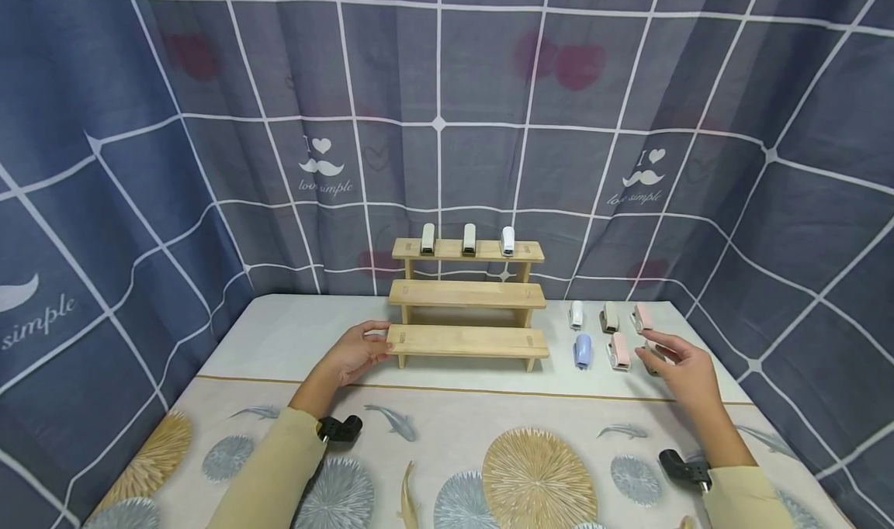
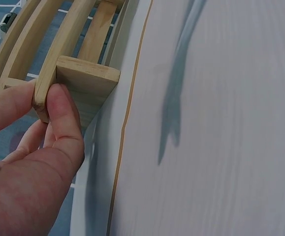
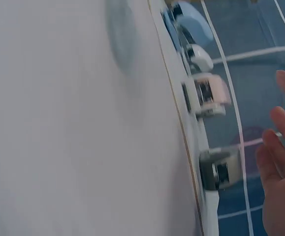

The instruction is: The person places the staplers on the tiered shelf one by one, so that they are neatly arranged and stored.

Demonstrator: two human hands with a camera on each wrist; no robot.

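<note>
My left hand (image 1: 358, 352) pinches the left end of the lowest step of a three-tier wooden stand (image 1: 468, 340). In the left wrist view, thumb and fingers grip the step's board (image 2: 58, 54) from both sides. Right of the stand lie small staplers in two rows: white (image 1: 576, 315), beige (image 1: 610, 317) and pink (image 1: 641, 318) behind, blue (image 1: 583, 351), pink (image 1: 618, 351) and a partly hidden beige-grey stapler (image 1: 651, 355) in front. Over that last one hovers my right hand (image 1: 690, 370), its fingers spread. The right wrist view shows a gap between this hand (image 3: 282, 191) and the grey stapler (image 3: 222, 169).
Three light staplers stand on the top step: two cream ones (image 1: 428, 239) (image 1: 469, 239) and a white one (image 1: 507, 240). A patterned cloth (image 1: 391, 467) covers the near table. Blue checked curtains (image 1: 391, 164) enclose the back and sides.
</note>
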